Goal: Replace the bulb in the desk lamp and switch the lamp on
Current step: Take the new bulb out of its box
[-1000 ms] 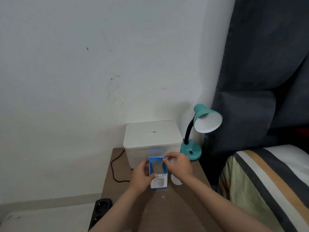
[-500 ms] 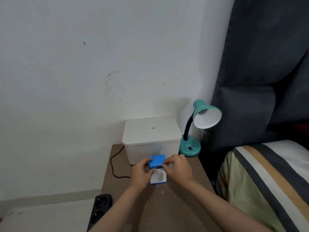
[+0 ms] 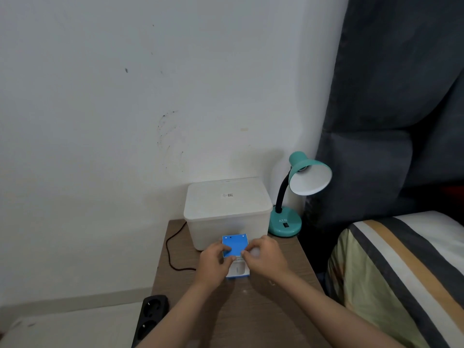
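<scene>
Brown wood-grain worktop (image 3: 263, 305) against a scuffed white wall. At the back, a boxy translucent white plastic bin (image 3: 227, 212) with a lid and small label. Just right of it, the desk lamp (image 3: 297, 194): teal round base with a black switch, black bendy neck, teal cone shade with white inside, tilted toward the bed; no bulb discernible inside the shade from here. Thin black cord (image 3: 173, 249) looping across the worktop's left edge. Black power strip (image 3: 150, 315) down on the floor to the left. Striped bedding (image 3: 401, 272) and dark grey padded headboard (image 3: 401, 109) to the right.

In front of the bin, nearly touching it, a small cardboard bulb box (image 3: 234, 254), glossy blue top flap, white front, standing on the worktop. Left hand (image 3: 214, 263) curled against the box's left side, thumb on the blue flap. Right hand (image 3: 266, 259) curled against the right side, fingertips pinching the flap's front edge. Both closed onto the box. Bulb itself hidden.
</scene>
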The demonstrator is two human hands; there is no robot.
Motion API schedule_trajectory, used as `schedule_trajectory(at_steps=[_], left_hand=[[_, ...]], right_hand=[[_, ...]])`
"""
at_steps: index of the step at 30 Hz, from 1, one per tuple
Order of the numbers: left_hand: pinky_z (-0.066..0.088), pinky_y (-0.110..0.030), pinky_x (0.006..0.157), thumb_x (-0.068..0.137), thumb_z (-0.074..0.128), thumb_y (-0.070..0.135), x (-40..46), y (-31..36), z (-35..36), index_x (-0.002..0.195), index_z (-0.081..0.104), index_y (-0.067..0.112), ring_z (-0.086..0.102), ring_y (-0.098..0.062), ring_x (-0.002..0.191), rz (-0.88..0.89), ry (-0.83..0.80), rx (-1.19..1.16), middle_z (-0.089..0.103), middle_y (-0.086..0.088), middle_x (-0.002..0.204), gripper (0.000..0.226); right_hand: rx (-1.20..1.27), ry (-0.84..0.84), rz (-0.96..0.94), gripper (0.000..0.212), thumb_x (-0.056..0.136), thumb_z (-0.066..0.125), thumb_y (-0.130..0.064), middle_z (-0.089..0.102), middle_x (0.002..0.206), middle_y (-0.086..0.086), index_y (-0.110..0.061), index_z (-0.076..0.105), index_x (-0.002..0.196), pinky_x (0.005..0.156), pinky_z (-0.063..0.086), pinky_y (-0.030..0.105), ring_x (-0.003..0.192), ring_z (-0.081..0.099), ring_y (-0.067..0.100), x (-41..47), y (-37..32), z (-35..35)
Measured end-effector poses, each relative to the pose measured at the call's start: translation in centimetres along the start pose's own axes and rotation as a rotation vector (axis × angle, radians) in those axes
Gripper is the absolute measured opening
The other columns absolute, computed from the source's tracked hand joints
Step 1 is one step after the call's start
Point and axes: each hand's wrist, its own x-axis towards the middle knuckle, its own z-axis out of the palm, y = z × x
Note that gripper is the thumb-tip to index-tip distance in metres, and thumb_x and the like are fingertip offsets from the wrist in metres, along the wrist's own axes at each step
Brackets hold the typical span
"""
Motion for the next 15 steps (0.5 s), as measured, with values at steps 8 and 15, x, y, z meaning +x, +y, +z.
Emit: schedule_trajectory(at_steps=[8, 15], left_hand=[[0.037, -0.018, 0.088, 0.085, 0.063, 0.019, -0.2, 1.2, -0.4, 0.115, 0.056, 0.012, 0.044, -0.008, 0.113, 0.039, 0.024, 0.004, 0.05, 0.003, 0.118, 0.032], [0.028, -0.017, 0.095, 0.088, 0.059, 0.019, 1.0, 5.0, -0.8, 0.123, 0.051, 0.016, 0.039, -0.005, 0.12, 0.128, 0.038, -0.018, 0.048, 0.0, 0.13, 0.036]], right_hand=[[0.476, -0.018, 0.188, 0.034, 0.076, 0.069, -0.011, 0.054, 0.106, 0.002, -0.017, 0.059, 0.109, 0.066, 0.046, 0.02, 0.087, 0.056, 0.014, -0.1, 0.0, -4.6], [0.531, 0.239, 0.138, 0.031, 0.078, 0.073, -0.034, 0.063, 0.102, 0.004, -0.023, 0.064, 0.106, 0.079, 0.052, 0.032, 0.092, 0.06, 0.017, -0.8, 1.9, -8.1]])
